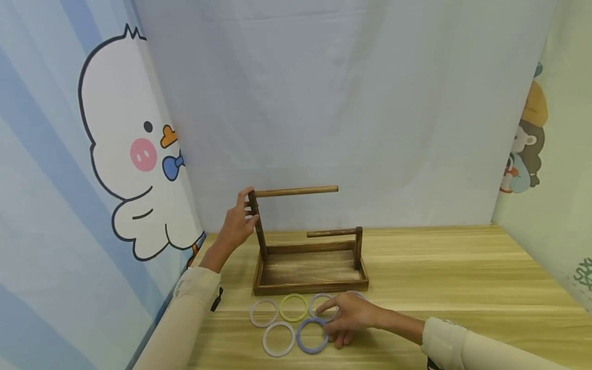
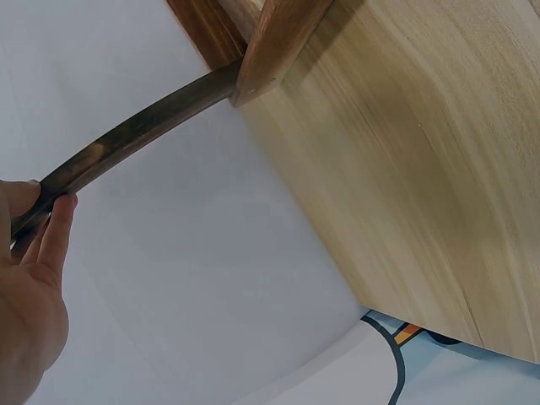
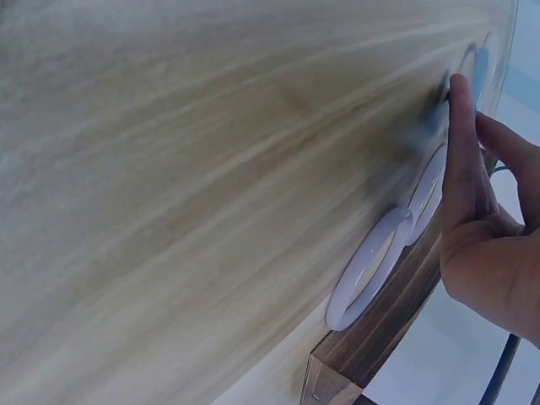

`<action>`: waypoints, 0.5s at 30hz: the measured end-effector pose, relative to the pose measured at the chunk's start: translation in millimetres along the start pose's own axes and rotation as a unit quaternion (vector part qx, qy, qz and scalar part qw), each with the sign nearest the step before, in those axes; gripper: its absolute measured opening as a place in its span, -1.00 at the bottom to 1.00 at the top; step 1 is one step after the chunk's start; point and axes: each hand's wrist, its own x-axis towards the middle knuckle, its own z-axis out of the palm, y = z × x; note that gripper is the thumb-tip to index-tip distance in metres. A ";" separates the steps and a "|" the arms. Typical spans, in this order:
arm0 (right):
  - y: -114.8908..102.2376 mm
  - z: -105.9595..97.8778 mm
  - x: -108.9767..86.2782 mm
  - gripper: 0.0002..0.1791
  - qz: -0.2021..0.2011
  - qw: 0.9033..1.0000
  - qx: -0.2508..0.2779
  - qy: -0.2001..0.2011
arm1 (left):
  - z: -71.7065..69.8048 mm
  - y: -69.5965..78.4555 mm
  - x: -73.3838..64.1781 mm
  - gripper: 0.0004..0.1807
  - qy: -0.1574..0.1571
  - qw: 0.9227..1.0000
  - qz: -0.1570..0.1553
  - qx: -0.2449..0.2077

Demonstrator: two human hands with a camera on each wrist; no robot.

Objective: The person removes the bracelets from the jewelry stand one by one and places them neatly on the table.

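My left hand (image 1: 238, 226) grips the top of the tall post (image 1: 259, 226) of a dark wooden stand, thumb and fingers on either side of it. In the left wrist view the post (image 2: 143, 126) runs down to the stand's base. Low over the table, my right hand (image 1: 353, 314) has its straight fingers at the right edge of a blue ring (image 1: 299, 336). Its thumb is spread apart, above a lilac ring (image 1: 311, 307). The blue ring (image 3: 481, 72) shows between thumb and fingers in the right wrist view.
A yellow ring (image 1: 281, 308), a pinkish ring (image 1: 252, 313) and a white ring (image 1: 265, 340) lie nearby. Another pale ring (image 1: 359, 294) is partly hidden behind my right hand. The stand's tray (image 1: 310, 289) carries a long upper bar (image 1: 300, 191) and a shorter lower bar (image 1: 330, 233).
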 end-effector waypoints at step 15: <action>-0.8 4.5 -0.1 -0.48 -0.003 0.999 -0.014 0.034 | 0.4 -3.4 -1.1 -0.08 -0.001 1.000 0.006 0.001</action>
